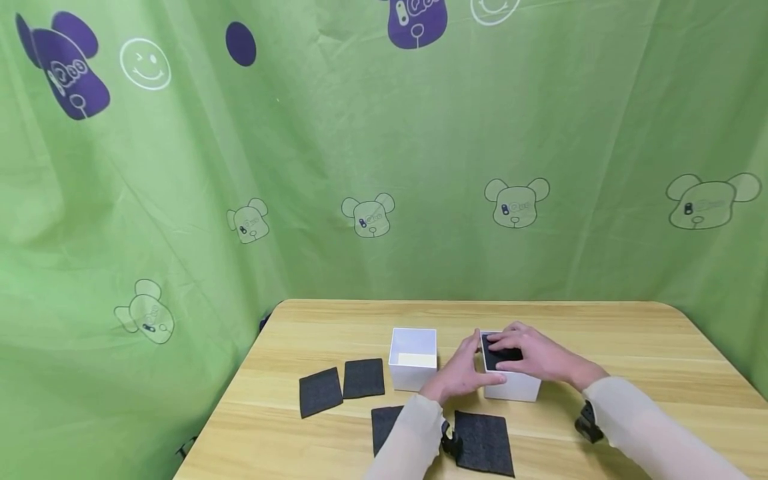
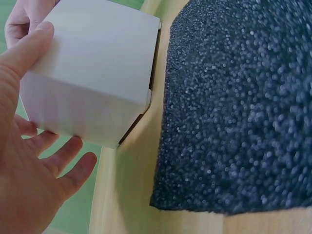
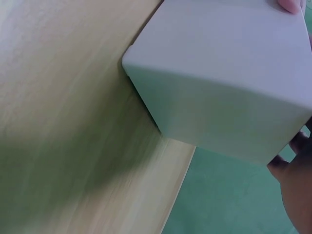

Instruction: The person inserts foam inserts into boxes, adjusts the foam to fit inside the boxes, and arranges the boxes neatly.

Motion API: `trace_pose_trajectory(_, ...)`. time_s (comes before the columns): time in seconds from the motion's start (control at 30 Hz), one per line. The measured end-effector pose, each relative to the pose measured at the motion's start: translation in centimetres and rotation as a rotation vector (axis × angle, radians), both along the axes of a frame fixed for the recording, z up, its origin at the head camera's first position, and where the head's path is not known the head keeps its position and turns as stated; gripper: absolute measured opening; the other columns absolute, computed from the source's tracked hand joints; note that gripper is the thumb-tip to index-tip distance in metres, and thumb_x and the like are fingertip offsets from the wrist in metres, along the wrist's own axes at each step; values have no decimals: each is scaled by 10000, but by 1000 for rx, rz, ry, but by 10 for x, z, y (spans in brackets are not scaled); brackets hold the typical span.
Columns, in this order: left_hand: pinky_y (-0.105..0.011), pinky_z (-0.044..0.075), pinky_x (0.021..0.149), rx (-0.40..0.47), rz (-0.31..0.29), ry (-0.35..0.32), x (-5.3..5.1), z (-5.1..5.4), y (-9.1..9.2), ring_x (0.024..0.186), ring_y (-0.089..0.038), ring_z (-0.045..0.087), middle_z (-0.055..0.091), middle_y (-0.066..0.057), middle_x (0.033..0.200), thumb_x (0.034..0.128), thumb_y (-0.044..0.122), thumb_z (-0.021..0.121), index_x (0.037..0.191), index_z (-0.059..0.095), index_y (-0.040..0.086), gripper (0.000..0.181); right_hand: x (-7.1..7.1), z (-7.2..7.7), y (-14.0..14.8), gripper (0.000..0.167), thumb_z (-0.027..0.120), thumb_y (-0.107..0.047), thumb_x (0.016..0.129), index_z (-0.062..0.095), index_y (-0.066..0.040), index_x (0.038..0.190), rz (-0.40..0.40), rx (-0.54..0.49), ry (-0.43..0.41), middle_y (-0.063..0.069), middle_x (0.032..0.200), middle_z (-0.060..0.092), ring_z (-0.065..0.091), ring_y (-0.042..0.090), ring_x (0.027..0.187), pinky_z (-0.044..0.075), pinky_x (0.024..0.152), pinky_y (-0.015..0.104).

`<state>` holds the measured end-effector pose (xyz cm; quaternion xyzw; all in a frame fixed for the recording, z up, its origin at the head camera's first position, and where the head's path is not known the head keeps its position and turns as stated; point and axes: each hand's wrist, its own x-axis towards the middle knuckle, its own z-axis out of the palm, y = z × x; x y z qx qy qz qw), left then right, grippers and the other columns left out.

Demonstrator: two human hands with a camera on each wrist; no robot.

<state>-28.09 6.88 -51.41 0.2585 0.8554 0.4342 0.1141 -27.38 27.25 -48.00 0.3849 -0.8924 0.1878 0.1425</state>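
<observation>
My left hand [image 1: 462,375] holds the near-left corner of a white open-topped box [image 1: 513,388]. In the left wrist view its thumb lies on one face of the white box [image 2: 102,48] and its fingers touch the adjoining face. Over the box's top, my right hand [image 1: 537,353] presses its spread fingers on a black foam square [image 1: 492,360] sitting inside the rim. The right wrist view has the box [image 3: 214,97] large, with part of the right hand [image 3: 300,187] at the edge; its fingertips are mostly hidden there.
A second white box [image 1: 413,379], open at the top, stands left of my left hand. Black foam squares lie flat on the wooden table [image 1: 336,320]: two on the left [image 1: 321,392], one partly under my left forearm, and one in front [image 1: 485,443]. A green curtain hangs behind.
</observation>
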Motion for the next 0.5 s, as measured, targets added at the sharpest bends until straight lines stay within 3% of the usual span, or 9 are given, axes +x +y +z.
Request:
trace_pose_trajectory(0.23, -336, 305, 1077, -12, 15, 0, 0, -2, 2, 1340, -142, 313, 234, 6, 1528, 779, 513, 722, 1535, 84, 199, 1038, 8, 2, 11, 348, 775, -265, 787, 718, -39, 1045, -51, -32, 47, 104, 1084, 664, 589, 255, 968, 501, 805, 464)
trace_pose_trajectory(0.5, -364, 292, 1089, -22, 27, 2, 0, -3, 2, 1356, -165, 293, 208, 8, 1542, 771, 524, 724, 1536, 83, 202, 1049, 20, 9, 27, 419, 787, -311, 763, 704, -44, 1075, -160, -21, -56, 114, 1116, 648, 584, 315, 1018, 467, 875, 528)
